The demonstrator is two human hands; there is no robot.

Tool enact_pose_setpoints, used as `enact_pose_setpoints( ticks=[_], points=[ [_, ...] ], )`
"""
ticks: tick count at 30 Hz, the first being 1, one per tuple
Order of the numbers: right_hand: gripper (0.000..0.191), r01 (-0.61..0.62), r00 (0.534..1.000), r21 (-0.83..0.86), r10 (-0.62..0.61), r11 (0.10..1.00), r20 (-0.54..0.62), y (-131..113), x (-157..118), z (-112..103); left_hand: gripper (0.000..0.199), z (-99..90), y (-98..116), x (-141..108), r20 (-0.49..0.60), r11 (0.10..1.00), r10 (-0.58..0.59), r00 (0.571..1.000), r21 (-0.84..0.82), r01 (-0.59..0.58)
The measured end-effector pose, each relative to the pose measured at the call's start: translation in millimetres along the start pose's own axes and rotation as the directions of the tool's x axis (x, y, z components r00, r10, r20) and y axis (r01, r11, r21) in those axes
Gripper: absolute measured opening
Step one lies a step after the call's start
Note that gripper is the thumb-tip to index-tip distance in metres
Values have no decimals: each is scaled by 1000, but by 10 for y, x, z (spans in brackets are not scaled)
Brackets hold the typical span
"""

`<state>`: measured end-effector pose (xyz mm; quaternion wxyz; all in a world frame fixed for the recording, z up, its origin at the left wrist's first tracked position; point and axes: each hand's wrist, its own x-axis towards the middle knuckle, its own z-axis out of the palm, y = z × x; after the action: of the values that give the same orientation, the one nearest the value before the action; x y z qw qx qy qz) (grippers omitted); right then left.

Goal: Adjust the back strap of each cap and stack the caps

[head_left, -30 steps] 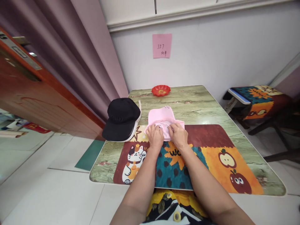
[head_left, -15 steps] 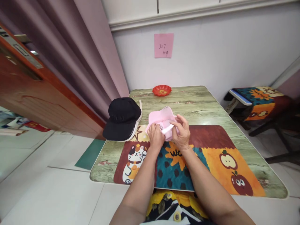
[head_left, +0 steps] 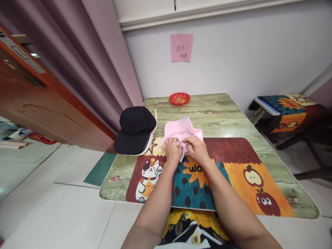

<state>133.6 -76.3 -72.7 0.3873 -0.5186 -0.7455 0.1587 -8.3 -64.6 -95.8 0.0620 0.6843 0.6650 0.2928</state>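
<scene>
A pink cap [head_left: 176, 127] lies on the patterned mat with its brim toward the wall and its strap side toward me. My left hand [head_left: 172, 150] is closed on the near left edge of the cap, around the strap. Beside it my right hand [head_left: 196, 148] has thumb and forefinger pinched at the strap, close to my left fingertips. A small metal buckle shows partly between the hands. Part of the strap end hangs down over the mat. My fingers hide the rest of the strap.
Black cap [head_left: 136, 128] stacked on a white one at the table's left edge. A red scalloped dish [head_left: 179, 99] stands at the back by the wall. The mat [head_left: 233, 150] covers the table's near part. A stool [head_left: 285, 110] is at right, a wooden door [head_left: 64, 114] at left.
My right hand has moved down and left from the cap's right side to the strap beside my left hand. The cap's right side now shows, and the strap end hangs lower.
</scene>
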Motion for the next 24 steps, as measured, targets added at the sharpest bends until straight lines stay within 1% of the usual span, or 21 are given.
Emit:
enact_pose_setpoints(
  ticks=[1,3,5,7,9,12,14,16,18,20,21,22,24],
  points=[
    [37,37,998,-6,-37,999,46,10,-1,-17,14,1,-11,5,-18,999,-4,1000,-39,3],
    [39,98,992,-25,-96,995,78,34,-2,-25,15,-11,-28,23,-66,991,-20,998,-133,11],
    [43,139,989,-41,-136,989,56,70,-1,4,14,-38,-33,43,-126,974,-32,992,-225,3],
    [45,161,987,-56,-160,985,23,114,1,53,13,-72,-26,54,-189,959,-19,982,-282,-36],
    [41,175,985,-77,-174,982,12,155,4,100,13,-103,-5,51,-260,953,21,965,-286,-98],
    [26,159,987,-122,-157,980,24,181,8,128,18,-125,44,27,-364,949,130,922,-223,-222],
    [25,125,992,-148,-123,981,19,176,11,120,23,-123,75,9,-404,931,206,891,-201,-306],
    [27,110,994,-164,-108,980,21,163,14,104,26,-109,91,-2,-411,908,240,879,-226,-353],
    [32,134,990,-177,-123,975,68,152,17,93,26,-83,81,-1,-398,894,204,894,-296,-336],
    [39,156,982,-194,-130,969,139,145,19,91,23,-49,44,15,-367,872,114,923,-408,-270],
    [40,154,978,-204,-120,967,169,141,21,92,21,-31,18,29,-346,852,65,936,-470,-232],
    [37,143,977,-215,-103,966,189,136,22,93,20,-13,-8,46,-323,826,22,946,-527,-199],
    [29,100,980,-239,-54,966,191,123,26,91,20,20,-56,82,-289,771,-38,957,-617,-156]
  ],
)
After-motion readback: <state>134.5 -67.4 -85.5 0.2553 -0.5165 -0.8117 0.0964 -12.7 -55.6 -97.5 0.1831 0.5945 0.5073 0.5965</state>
